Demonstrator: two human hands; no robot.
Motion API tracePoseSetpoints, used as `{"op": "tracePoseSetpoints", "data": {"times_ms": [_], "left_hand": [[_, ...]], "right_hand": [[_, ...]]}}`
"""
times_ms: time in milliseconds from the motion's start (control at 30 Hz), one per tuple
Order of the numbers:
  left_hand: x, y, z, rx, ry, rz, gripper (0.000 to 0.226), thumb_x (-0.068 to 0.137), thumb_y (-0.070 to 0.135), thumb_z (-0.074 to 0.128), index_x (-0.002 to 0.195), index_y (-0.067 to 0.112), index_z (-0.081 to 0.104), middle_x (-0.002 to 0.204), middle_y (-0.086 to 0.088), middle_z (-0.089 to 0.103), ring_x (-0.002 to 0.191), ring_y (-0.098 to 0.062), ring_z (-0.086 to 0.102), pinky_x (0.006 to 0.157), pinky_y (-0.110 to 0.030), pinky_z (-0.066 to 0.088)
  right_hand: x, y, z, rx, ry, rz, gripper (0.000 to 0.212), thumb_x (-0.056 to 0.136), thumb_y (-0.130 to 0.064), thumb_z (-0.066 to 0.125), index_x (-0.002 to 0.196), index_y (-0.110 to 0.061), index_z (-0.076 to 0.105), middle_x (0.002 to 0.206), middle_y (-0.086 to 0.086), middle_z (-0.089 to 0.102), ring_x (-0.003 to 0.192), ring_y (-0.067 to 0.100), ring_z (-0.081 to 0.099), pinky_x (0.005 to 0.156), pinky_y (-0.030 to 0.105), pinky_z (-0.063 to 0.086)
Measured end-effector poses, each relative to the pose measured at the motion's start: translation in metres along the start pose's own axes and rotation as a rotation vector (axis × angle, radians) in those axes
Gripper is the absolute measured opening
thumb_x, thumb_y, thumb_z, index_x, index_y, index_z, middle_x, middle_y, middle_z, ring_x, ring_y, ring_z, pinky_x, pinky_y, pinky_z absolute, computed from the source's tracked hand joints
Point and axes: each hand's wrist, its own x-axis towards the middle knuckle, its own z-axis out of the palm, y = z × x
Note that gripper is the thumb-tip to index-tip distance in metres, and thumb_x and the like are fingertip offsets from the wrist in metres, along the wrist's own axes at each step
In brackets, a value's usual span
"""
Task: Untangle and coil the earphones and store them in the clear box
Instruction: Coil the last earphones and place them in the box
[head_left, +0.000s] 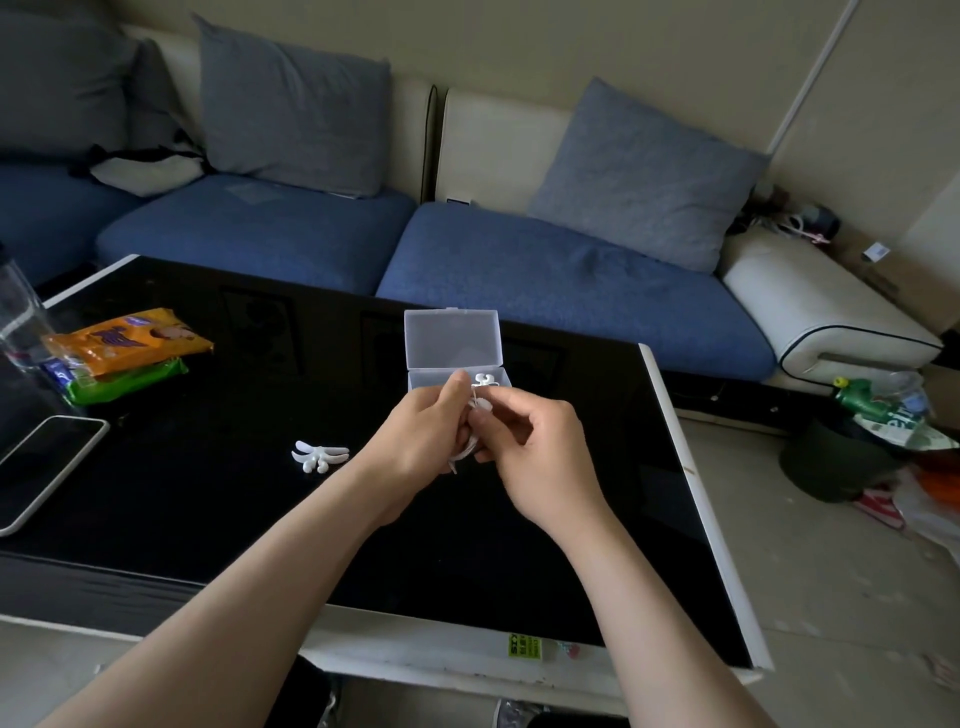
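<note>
Black glossy bench (208, 493) with a white rim, seen from above; blue sofa (519, 275) with 3 grey-blue cushions behind it.

Earphones (476, 410): white, bunched into a small bundle, held off the bench between both grips just in front of the clear box. 1 white end piece sticks up above the fingertips and overlaps the box's front edge in this view; cannot tell whether it touches the box.

Left grip (415, 431): fingers curled round the cable bundle, thumb up against its top.

Right grip (540, 452): thumb and forefinger pinch the cable near the upper end, other fingers loosely curled below.

Clear box (452, 338): stands on the bench beyond the hands, lid hinged back and upright, base open towards the camera. Contents of the base are hidden by the fingers.

Other items on the bench:
- white plastic piece with several curved prongs (319, 456), lying flat, left of the left wrist, apart from it
- phone (47, 467), screen dark, near the left edge
- orange packet (130, 338) lying on a green packet (130, 379), far left
- clear bottle (21, 312), partly cut off at the left edge
</note>
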Motion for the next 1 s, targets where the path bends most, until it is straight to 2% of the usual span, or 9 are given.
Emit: {"op": "tracePoseSetpoints", "data": {"times_ms": [100, 167, 300, 367, 467, 600, 833, 933, 1000], "left_hand": [[0.005, -0.006, 0.001, 0.048, 0.081, 0.021, 0.056, 0.114, 0.046, 0.036, 0.078, 0.015, 0.067, 0.058, 0.011, 0.059, 0.054, 0.000, 0.054, 0.060, -0.023, 0.044], [0.007, -0.008, 0.000, 0.040, 0.092, 0.031, 0.056, 0.113, 0.047, 0.037, 0.083, 0.014, 0.070, 0.062, 0.011, 0.062, 0.057, 0.000, 0.056, 0.063, -0.024, 0.047], [0.013, -0.019, -0.005, 0.030, 0.125, 0.030, 0.057, 0.112, 0.049, 0.040, 0.080, 0.012, 0.069, 0.072, 0.001, 0.064, 0.069, -0.011, 0.058, 0.073, -0.034, 0.047], [0.017, -0.023, -0.007, 0.019, 0.135, 0.016, 0.058, 0.112, 0.050, 0.041, 0.081, 0.009, 0.069, 0.074, 0.000, 0.065, 0.070, -0.010, 0.058, 0.073, -0.032, 0.046], [0.020, -0.024, -0.014, -0.022, 0.152, -0.003, 0.056, 0.112, 0.046, 0.041, 0.087, 0.008, 0.073, 0.071, 0.006, 0.067, 0.062, 0.000, 0.058, 0.062, -0.016, 0.046], [0.024, -0.024, -0.025, -0.044, 0.160, 0.045, 0.051, 0.115, 0.041, 0.037, 0.090, 0.013, 0.072, 0.068, 0.013, 0.069, 0.060, 0.006, 0.059, 0.057, -0.010, 0.045], [0.032, -0.024, -0.035, -0.176, 0.155, -0.041, 0.054, 0.114, 0.048, 0.034, 0.105, 0.015, 0.076, 0.091, 0.006, 0.080, 0.090, -0.010, 0.074, 0.084, -0.036, 0.048], [0.039, -0.023, -0.038, -0.202, 0.181, -0.074, 0.054, 0.114, 0.047, 0.038, 0.095, 0.013, 0.075, 0.084, 0.002, 0.075, 0.084, -0.015, 0.068, 0.075, -0.031, 0.046], [0.042, -0.023, -0.039, -0.173, 0.233, -0.082, 0.053, 0.114, 0.043, 0.041, 0.083, 0.012, 0.072, 0.070, 0.006, 0.071, 0.068, -0.004, 0.066, 0.062, -0.019, 0.049]], "right_hand": [[0.002, 0.002, 0.008, -0.141, 0.059, -0.052, 0.017, 0.106, -0.020, 0.067, 0.118, -0.018, 0.079, 0.096, -0.012, 0.078, 0.084, 0.002, 0.073, 0.075, 0.014, 0.055], [0.004, 0.000, 0.014, -0.195, 0.089, -0.065, 0.016, 0.107, -0.022, 0.065, 0.115, -0.018, 0.079, 0.099, -0.012, 0.077, 0.091, 0.000, 0.073, 0.076, 0.009, 0.053], [0.009, 0.003, 0.026, -0.269, 0.076, -0.040, 0.019, 0.110, -0.025, 0.059, 0.107, -0.016, 0.075, 0.097, -0.008, 0.076, 0.089, 0.005, 0.072, 0.075, 0.016, 0.058], [0.013, 0.006, 0.031, -0.257, 0.063, -0.023, 0.020, 0.111, -0.024, 0.057, 0.103, -0.015, 0.073, 0.093, -0.008, 0.074, 0.087, 0.007, 0.072, 0.074, 0.021, 0.059], [0.019, 0.007, 0.039, -0.240, 0.073, -0.061, 0.018, 0.110, -0.020, 0.058, 0.103, -0.014, 0.074, 0.092, -0.008, 0.074, 0.087, 0.006, 0.070, 0.073, 0.015, 0.055], [0.030, 0.007, 0.048, -0.153, 0.079, -0.079, 0.016, 0.107, -0.018, 0.065, 0.117, -0.016, 0.078, 0.097, -0.014, 0.074, 0.094, 0.002, 0.071, 0.079, 0.012, 0.054], [0.040, 0.012, 0.064, -0.119, 0.069, -0.076, 0.018, 0.104, -0.016, 0.069, 0.120, -0.018, 0.076, 0.097, -0.024, 0.071, 0.093, -0.010, 0.068, 0.077, 0.007, 0.050], [0.047, 0.017, 0.074, -0.168, 0.085, -0.056, 0.014, 0.107, -0.024, 0.065, 0.117, -0.021, 0.074, 0.097, -0.013, 0.076, 0.092, 0.001, 0.071, 0.077, 0.012, 0.051], [0.052, 0.022, 0.078, -0.198, 0.076, -0.039, 0.014, 0.108, -0.025, 0.063, 0.116, -0.022, 0.074, 0.097, -0.010, 0.077, 0.092, 0.005, 0.072, 0.081, 0.020, 0.056]]}}
